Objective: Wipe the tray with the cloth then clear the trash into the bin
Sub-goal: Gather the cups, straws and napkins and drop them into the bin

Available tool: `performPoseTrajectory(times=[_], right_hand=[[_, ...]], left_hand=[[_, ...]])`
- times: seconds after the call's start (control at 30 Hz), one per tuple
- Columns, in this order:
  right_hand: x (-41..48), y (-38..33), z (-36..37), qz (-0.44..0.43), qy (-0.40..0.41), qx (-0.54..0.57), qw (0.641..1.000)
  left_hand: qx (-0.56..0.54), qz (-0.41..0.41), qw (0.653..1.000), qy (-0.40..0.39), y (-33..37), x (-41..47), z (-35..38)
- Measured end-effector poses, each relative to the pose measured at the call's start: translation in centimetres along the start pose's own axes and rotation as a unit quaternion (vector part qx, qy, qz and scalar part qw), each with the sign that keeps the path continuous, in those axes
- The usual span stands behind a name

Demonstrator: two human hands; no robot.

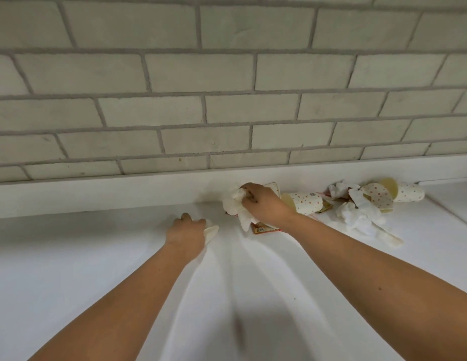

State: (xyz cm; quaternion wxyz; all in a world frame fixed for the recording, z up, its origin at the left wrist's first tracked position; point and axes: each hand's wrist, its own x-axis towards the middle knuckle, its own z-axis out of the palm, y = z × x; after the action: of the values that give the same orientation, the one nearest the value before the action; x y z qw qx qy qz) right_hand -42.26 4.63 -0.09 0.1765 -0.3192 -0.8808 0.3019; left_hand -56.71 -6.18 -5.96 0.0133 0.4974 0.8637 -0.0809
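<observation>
Tissue (236, 207) pinched in right hand (262, 203), white scrap (211, 230) in left hand (186, 233); sachet (261, 229) print unreadable.

— Where does the litter lie?
— At the far right of the flat white counter (96, 256), along the low white upstand (96, 196) below the pale brick wall (201, 113).
— And the hands?
— The left hand (186, 234) rests mid-counter, pinching a small white paper scrap (211, 231). The right hand (263, 204) is just right of it and farther off, gripping a crumpled white tissue (233, 204) close to the upstand.
— What lies by the right hand?
— A small printed sachet (261, 229) lies under the wrist, on the near side. A dotted paper cup (306, 203) lies on its side just right of the wrist. Further right is a heap of crumpled white tissues (360, 214), with a crushed dotted paper cup (378, 195) behind it and another tipped dotted cup (407, 191) rightmost.
</observation>
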Motion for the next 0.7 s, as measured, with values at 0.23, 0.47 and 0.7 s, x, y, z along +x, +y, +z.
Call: performPoseTrajectory(times=[0.23,0.47,0.7], right_hand=[[-4.4,1.3,-2.6,0.05,-0.003,-0.088,0.995],[-10.2,4.1,-7.5,0.138,0.064,-0.066,0.986],[-18.2,8.4,-15.0,0.215,0.158,-0.057,0.962]], left_hand=[[-0.145,0.039,0.989,0.007,5.1,-2.5,-2.3],[-0.319,0.102,0.941,0.043,13.3,-5.4,-6.6],[-0.41,0.185,0.893,0.005,23.6,-9.0,-9.5]])
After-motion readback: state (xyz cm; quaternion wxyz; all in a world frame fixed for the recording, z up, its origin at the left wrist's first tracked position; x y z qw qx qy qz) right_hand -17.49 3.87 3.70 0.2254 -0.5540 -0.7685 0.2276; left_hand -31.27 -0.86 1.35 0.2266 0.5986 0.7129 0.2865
